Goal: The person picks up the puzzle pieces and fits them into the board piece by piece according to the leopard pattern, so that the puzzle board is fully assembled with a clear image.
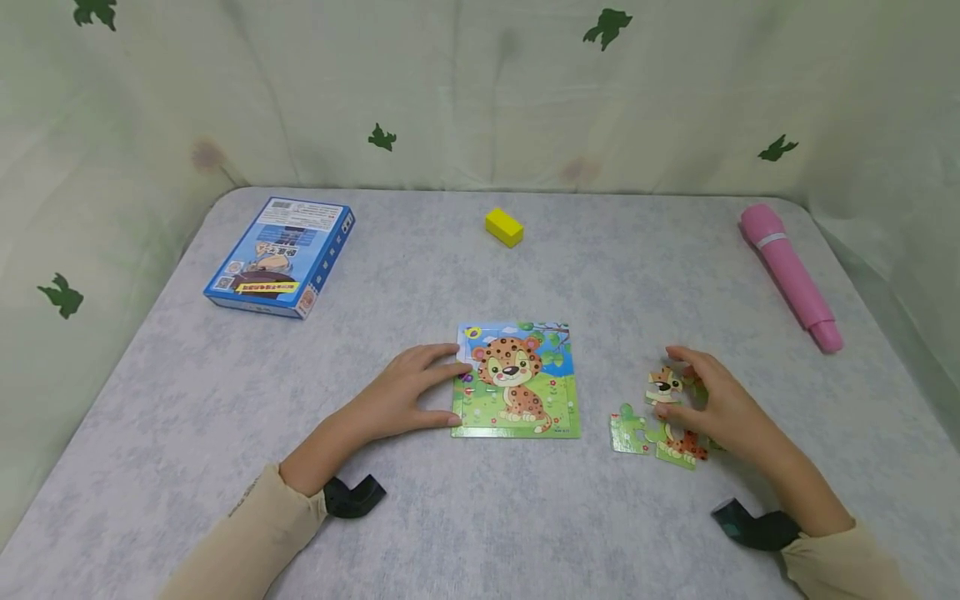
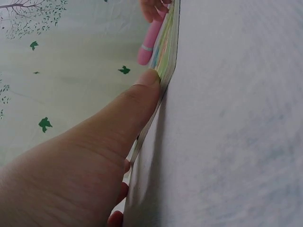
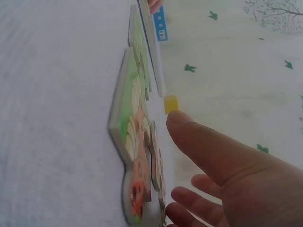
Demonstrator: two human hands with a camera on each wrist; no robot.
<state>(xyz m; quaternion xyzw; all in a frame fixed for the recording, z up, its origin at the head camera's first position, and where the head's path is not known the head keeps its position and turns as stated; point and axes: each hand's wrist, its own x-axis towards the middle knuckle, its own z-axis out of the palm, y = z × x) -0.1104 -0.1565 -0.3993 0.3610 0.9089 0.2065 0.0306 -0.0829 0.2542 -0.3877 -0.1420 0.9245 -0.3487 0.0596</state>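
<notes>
A square leopard puzzle board lies flat in the middle of the table in the head view. My left hand rests along its left edge, fingertips and thumb spread on the border. In the left wrist view the thumb lies against the rim of the board. My right hand hovers over several loose puzzle pieces to the right, thumb and fingers apart and holding nothing. One leopard-face piece shows between thumb and fingers. Other pieces are partly hidden beneath the palm.
A blue picture box lies at the back left. Near the back middle sits a yellow block, and a pink microphone-shaped object lies at the right. A pale curtain hangs behind the table.
</notes>
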